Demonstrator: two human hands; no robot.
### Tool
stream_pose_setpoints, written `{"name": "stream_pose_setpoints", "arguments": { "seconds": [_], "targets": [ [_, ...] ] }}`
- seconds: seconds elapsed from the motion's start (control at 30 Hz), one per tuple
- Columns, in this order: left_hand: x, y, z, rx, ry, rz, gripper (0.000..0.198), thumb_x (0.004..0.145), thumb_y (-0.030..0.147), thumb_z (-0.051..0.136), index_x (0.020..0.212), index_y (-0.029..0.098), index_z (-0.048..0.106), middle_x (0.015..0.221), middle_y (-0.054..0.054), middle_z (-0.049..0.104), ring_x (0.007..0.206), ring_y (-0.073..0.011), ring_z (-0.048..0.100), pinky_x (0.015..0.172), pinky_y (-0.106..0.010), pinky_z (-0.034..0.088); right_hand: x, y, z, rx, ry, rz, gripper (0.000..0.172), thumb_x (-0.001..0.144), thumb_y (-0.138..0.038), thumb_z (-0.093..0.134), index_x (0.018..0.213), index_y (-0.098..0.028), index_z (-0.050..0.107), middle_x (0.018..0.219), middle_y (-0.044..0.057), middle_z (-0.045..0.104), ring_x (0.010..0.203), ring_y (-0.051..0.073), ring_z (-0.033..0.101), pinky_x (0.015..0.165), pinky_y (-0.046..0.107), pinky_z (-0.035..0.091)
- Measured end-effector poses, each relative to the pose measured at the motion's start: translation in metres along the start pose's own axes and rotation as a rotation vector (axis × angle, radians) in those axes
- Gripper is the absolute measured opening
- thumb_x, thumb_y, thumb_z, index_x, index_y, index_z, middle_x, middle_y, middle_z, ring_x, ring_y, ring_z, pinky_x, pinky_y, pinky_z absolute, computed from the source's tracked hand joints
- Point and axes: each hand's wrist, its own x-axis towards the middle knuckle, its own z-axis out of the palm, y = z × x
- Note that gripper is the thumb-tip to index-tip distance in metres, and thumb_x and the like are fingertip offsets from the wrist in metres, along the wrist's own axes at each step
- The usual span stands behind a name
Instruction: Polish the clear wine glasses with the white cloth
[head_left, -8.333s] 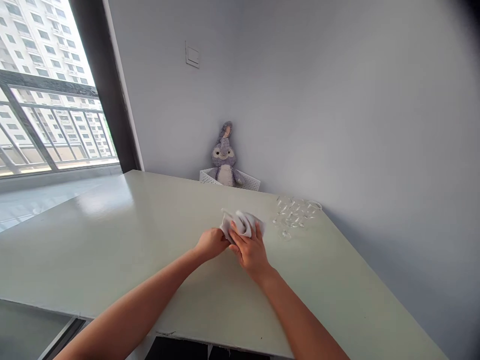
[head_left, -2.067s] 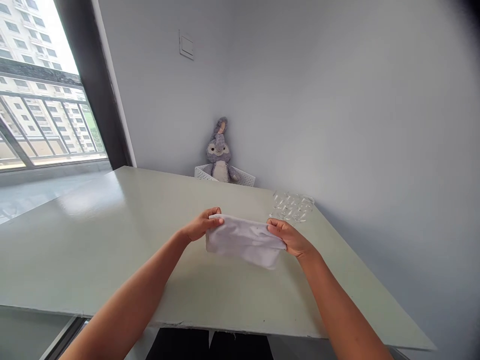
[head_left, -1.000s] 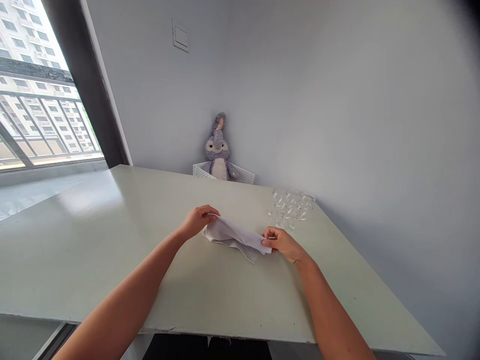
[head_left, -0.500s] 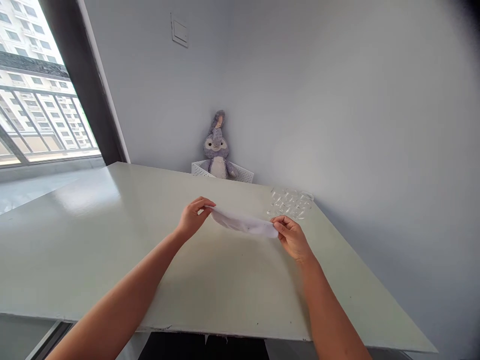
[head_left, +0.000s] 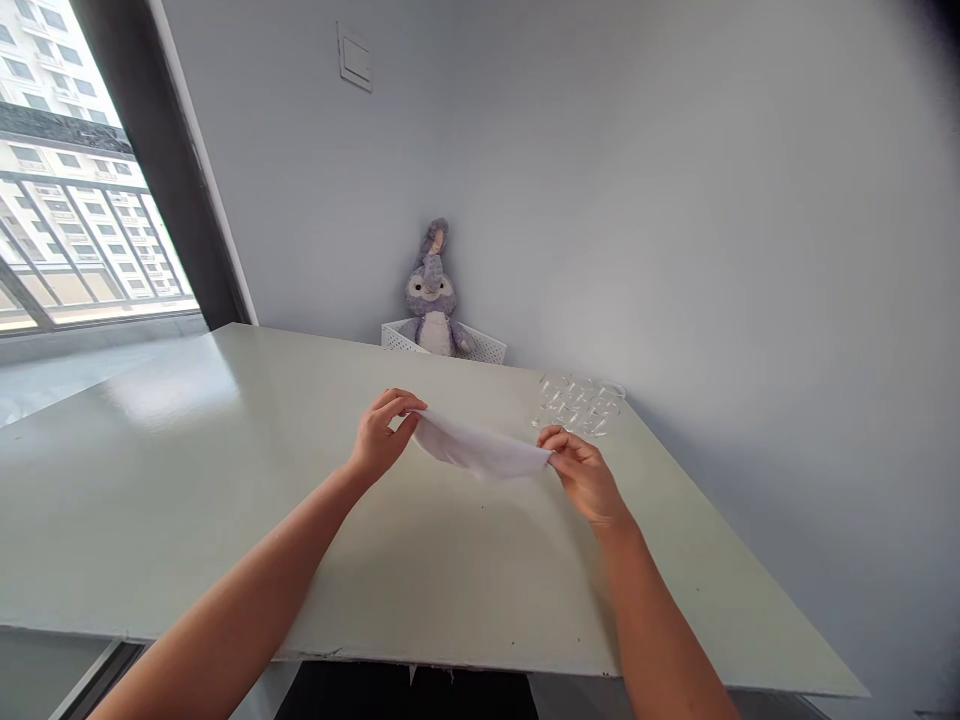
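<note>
A thin white cloth-like sheet (head_left: 480, 450) hangs stretched between my two hands above the pale table (head_left: 420, 570). Its lower edge sags a little in the middle, and I cannot tell whether it is fabric or paper. My left hand (head_left: 384, 432) pinches its left corner between thumb and fingers. At the other end, the right corner sits between the thumb and fingers of my right hand (head_left: 581, 468). Just beyond the right hand lies a group of clear, shiny transparent pieces (head_left: 577, 403) on the table.
Behind the table's far edge, a purple plush rabbit (head_left: 433, 295) sits in a white perforated basket (head_left: 484, 345) by the wall corner. A light switch (head_left: 355, 60) is on the wall. The right table edge runs along the wall; a window with a railing (head_left: 90, 230) stands at left.
The sheet's right end has shifted slightly in my right fingers, and its lower edge now hangs looser. Both hands stay in nearly the same place.
</note>
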Motion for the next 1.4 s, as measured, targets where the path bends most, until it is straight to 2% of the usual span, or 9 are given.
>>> {"name": "stream_pose_setpoints", "arguments": {
  "seconds": [0.23, 0.4, 0.47, 0.63, 0.7, 0.9, 1.07, 1.27, 1.4],
  "targets": [
    [-0.001, 0.004, 0.002, -0.040, -0.072, -0.039, 0.015, 0.079, 0.022, 0.042, 0.081, 0.020, 0.057, 0.081, -0.001, 0.060, 0.072, -0.0124, 0.051, 0.067, -0.025, 0.042, 0.000, 0.000, -0.002, 0.180, -0.010, 0.170, 0.009, 0.075, -0.031, 0.047, 0.076, -0.021, 0.047, 0.066, 0.000, 0.051, 0.057, 0.013, 0.046, 0.054, 0.026, 0.035],
    [-0.004, -0.008, 0.010, -0.033, 0.014, -0.109, 0.019, 0.079, 0.022, 0.039, 0.085, 0.021, 0.057, 0.090, -0.001, 0.061, 0.078, -0.0129, 0.054, 0.071, -0.025, 0.043, -0.003, 0.000, 0.017, -0.081, 0.297, -0.136, 0.011, 0.081, -0.032, 0.045, 0.088, -0.023, 0.047, 0.087, 0.005, 0.059, 0.085, 0.019, 0.054, 0.077, 0.031, 0.039],
    [-0.003, -0.021, 0.010, 0.022, 0.004, -0.137, 0.022, 0.078, 0.017, 0.035, 0.080, 0.021, 0.057, 0.098, -0.001, 0.061, 0.085, -0.0143, 0.055, 0.074, -0.027, 0.043, -0.008, -0.006, 0.028, -0.151, 0.198, -0.198, 0.012, 0.082, -0.034, 0.047, 0.088, -0.023, 0.050, 0.094, 0.006, 0.060, 0.092, 0.019, 0.053, 0.083, 0.033, 0.038],
    [0.000, -0.044, 0.005, 0.404, -0.060, -0.343, 0.031, 0.071, 0.010, 0.040, 0.089, 0.024, 0.060, 0.115, -0.005, 0.052, 0.099, -0.0230, 0.050, 0.077, -0.034, 0.041, -0.021, -0.015, 0.053, -0.142, -0.488, -0.039, 0.024, 0.076, -0.045, 0.054, 0.078, -0.022, 0.060, 0.077, 0.002, 0.063, 0.073, 0.017, 0.057, 0.069, 0.029, 0.043],
    [-0.003, -0.039, 0.008, 0.475, -0.075, -0.344, 0.033, 0.073, 0.013, 0.041, 0.099, 0.025, 0.058, 0.111, -0.007, 0.051, 0.100, -0.0241, 0.049, 0.077, -0.034, 0.041, -0.021, -0.010, 0.057, -0.100, -0.513, 0.012, 0.029, 0.079, -0.048, 0.049, 0.078, -0.021, 0.060, 0.074, 0.002, 0.062, 0.067, 0.015, 0.056, 0.062, 0.026, 0.042],
    [-0.033, 0.002, 0.051, 0.470, -0.547, -0.156, 0.039, 0.075, 0.031, 0.048, 0.112, 0.022, 0.051, 0.107, -0.010, 0.055, 0.097, -0.0275, 0.049, 0.084, -0.040, 0.037, -0.014, 0.010, 0.056, -0.272, -0.244, -0.059, 0.038, 0.084, -0.047, 0.038, 0.068, -0.019, 0.058, 0.063, 0.001, 0.058, 0.055, 0.012, 0.049, 0.056, 0.025, 0.037],
    [-0.032, 0.017, 0.096, 0.510, -0.695, -0.060, 0.052, 0.073, 0.034, 0.050, 0.122, 0.018, 0.040, 0.114, -0.013, 0.050, 0.108, -0.0306, 0.041, 0.089, -0.042, 0.032, -0.024, 0.009, 0.076, -0.346, -0.256, -0.288, 0.035, 0.087, -0.038, 0.035, 0.065, -0.020, 0.054, 0.058, 0.001, 0.054, 0.056, 0.013, 0.046, 0.059, 0.026, 0.035],
    [0.009, 0.004, 0.152, 0.588, -0.640, -0.205, 0.038, 0.082, 0.026, 0.031, 0.115, 0.011, 0.044, 0.116, -0.019, 0.047, 0.112, -0.0316, 0.040, 0.092, -0.050, 0.024, -0.031, 0.011, 0.081, -0.353, -0.262, -0.316, 0.039, 0.087, -0.041, 0.033, 0.061, -0.021, 0.053, 0.054, 0.001, 0.048, 0.052, 0.013, 0.042, 0.055, 0.027, 0.033],
    [0.032, -0.020, 0.172, 0.600, -0.625, -0.229, 0.051, 0.083, 0.035, 0.030, 0.130, 0.014, 0.028, 0.140, -0.018, 0.021, 0.127, -0.0333, 0.019, 0.098, -0.055, 0.010, -0.029, 0.017, 0.075, -0.307, -0.233, -0.243, 0.041, 0.086, -0.046, 0.032, 0.063, -0.021, 0.056, 0.055, 0.002, 0.050, 0.053, 0.014, 0.043, 0.055, 0.027, 0.034]
  ]
}}
